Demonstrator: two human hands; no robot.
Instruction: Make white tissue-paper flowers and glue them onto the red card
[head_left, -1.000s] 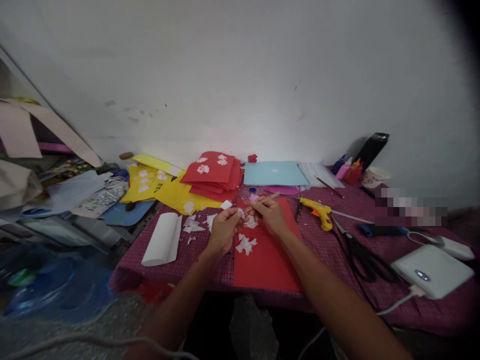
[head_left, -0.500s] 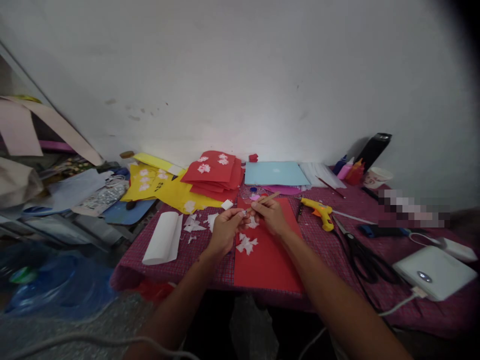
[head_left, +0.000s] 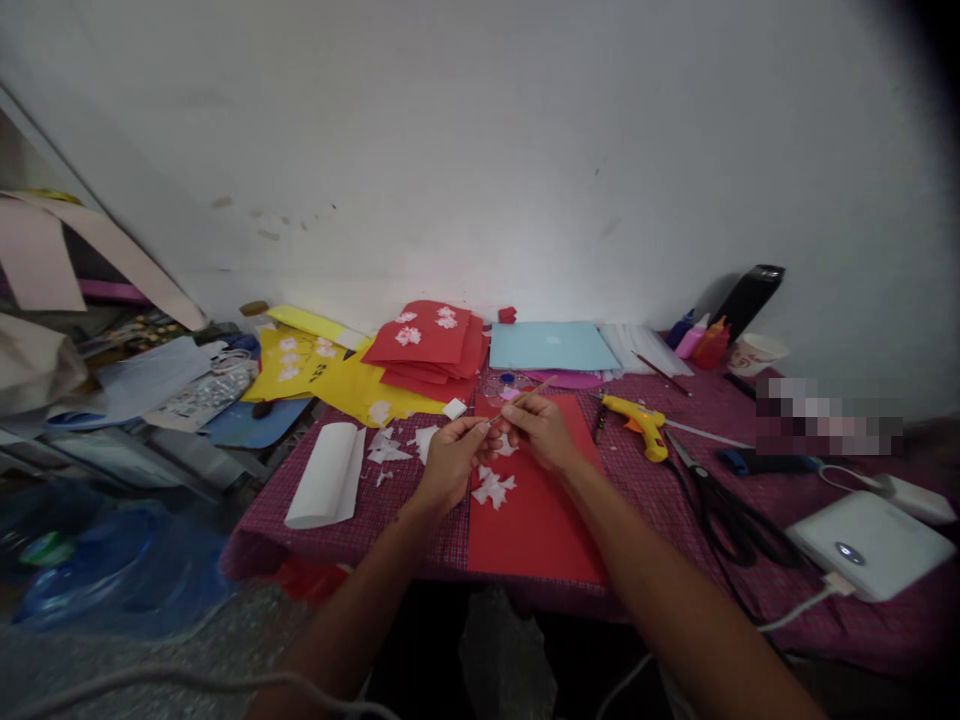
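Observation:
Over the upper left part of a red sheet, my two hands meet fingertip to fingertip. My right hand pinches a thin wooden stick that slants up to the right. The fingers of my left hand are closed at the stick's lower end; what they pinch is too small to make out. White paper blossoms lie on the red sheet just below the hands. Torn white paper pieces lie on the cloth to the left, near a small white block.
A white paper roll lies left, with yellow sheets and stacked red cards behind. On the right are a yellow glue gun, black scissors, a white box and a black flask.
The wooden stick has turned in my right hand and now shows its narrow edge. Both hands have stayed in nearly the same place.

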